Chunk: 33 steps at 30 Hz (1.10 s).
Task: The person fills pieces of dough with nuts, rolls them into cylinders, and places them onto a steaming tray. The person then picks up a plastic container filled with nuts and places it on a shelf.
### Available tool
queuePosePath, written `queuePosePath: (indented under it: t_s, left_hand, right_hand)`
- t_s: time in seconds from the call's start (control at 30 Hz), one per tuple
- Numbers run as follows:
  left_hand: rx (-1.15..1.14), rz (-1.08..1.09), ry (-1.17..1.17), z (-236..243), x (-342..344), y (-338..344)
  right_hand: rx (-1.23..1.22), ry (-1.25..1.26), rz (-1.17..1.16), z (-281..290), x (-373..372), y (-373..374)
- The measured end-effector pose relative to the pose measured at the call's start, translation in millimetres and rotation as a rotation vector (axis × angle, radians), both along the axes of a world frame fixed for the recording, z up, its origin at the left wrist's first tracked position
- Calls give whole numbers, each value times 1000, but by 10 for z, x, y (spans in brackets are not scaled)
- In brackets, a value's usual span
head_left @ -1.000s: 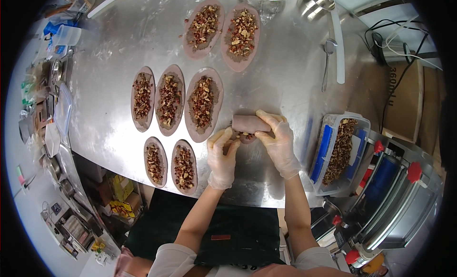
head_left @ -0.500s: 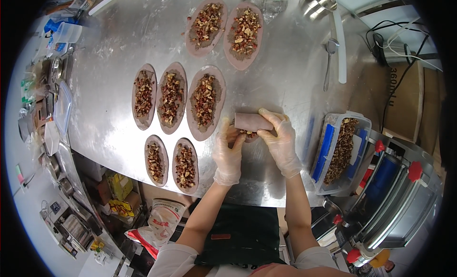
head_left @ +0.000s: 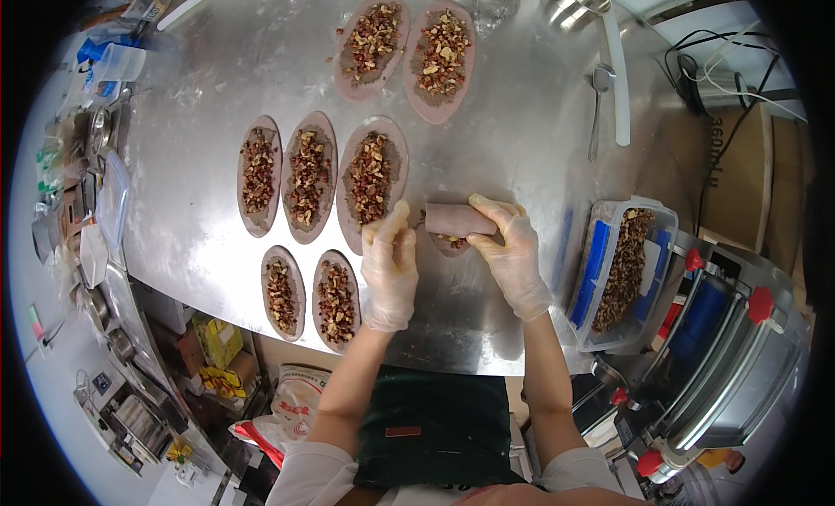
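Note:
My right hand, in a clear glove, grips the right end of a folded piece of pinkish-purple dough. Its thumb is below and its fingers are above. Some nut filling shows under the fold's lower edge. My left hand, gloved too, is apart from that piece, its fingers curled together beside the lower right edge of a flat dough oval topped with brown paste and chopped nuts. Whether anything is between those fingers is hidden. Two similar ovals lie farther left, and two smaller ones nearer me.
Two more topped ovals lie at the far side of the steel table. A clear tub of chopped nuts stands right, beside a machine with red knobs. A spoon and a white strip lie back right.
My left hand has let go of the folded dough's left end and moved left, its fingers drawing together. The right hand keeps its hold on the dough.

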<state>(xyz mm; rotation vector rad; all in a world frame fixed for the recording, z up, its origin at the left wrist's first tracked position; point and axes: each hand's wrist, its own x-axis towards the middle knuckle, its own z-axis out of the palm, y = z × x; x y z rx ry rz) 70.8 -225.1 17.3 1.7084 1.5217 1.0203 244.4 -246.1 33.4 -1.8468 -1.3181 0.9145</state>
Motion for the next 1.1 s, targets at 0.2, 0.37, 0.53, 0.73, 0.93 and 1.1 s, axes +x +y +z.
queuePosePath:
  t_s: [0.2,0.37,0.53,0.73,0.93,1.1]
  left_hand:
    - [-163,-84,-21,50,-54,111]
    - [-307,18,-188,-39,108,-117]
    - [-296,23,-179,-32,180,-115]
    - [-117,-99,-48,-53,-52,19]
    - [50,-269,123,-163,-45,206]
    - [13,-167,191,-100,15,153]
  right_hand:
    - [47,-41,1,-63,32,-23]
    - [79,-36,-3,-50,-15,-5]
    - [73,-26,-21,-67,-14,-11]
    - [68,-12,-28,-81,-16,-30]
    - [65,-7,-26,-73,-33,-23]
    - [69,-9,-29,-80,-20,-26]
